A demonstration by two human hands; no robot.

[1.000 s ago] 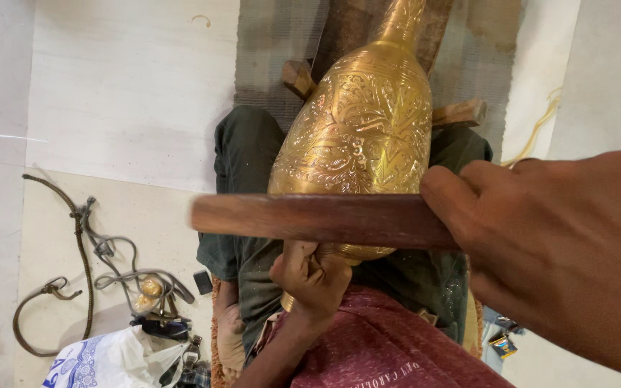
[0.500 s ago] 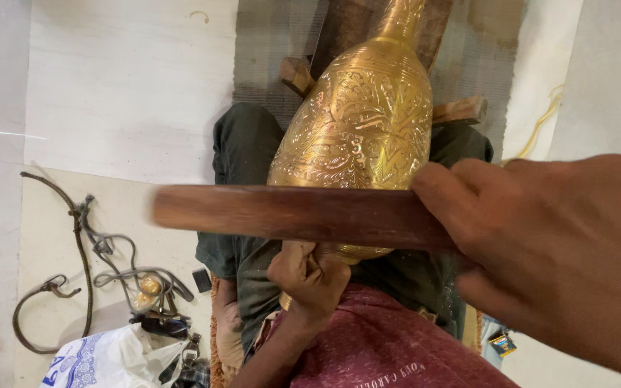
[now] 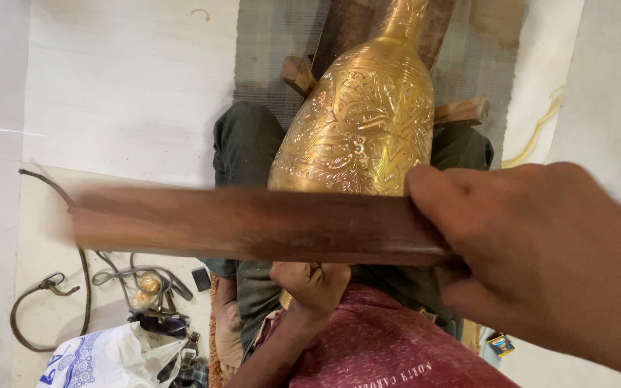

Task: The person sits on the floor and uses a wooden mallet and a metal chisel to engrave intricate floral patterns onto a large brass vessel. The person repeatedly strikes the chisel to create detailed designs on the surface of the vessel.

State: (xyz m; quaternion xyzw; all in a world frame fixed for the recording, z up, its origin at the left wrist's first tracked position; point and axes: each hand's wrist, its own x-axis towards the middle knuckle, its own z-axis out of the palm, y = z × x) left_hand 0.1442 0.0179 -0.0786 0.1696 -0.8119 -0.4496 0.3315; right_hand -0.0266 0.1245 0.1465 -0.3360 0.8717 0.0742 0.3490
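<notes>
Right hand (image 3: pixel 540 266) clenched on wooden bat (image 3: pixel 253 224), raised crosswise over brass vase (image 3: pixel 361 122). Left hand (image 3: pixel 310 280) at 6 o'clock, fist closed, steadying vase base on lap.

Engraved brass vase (image 3: pixel 359 126): glossy, embossed metal. Wooden stick (image 3: pixel 253 225): smooth, matt brown. Floor (image 3: pixel 123 86): matt pale stone tiles.
</notes>
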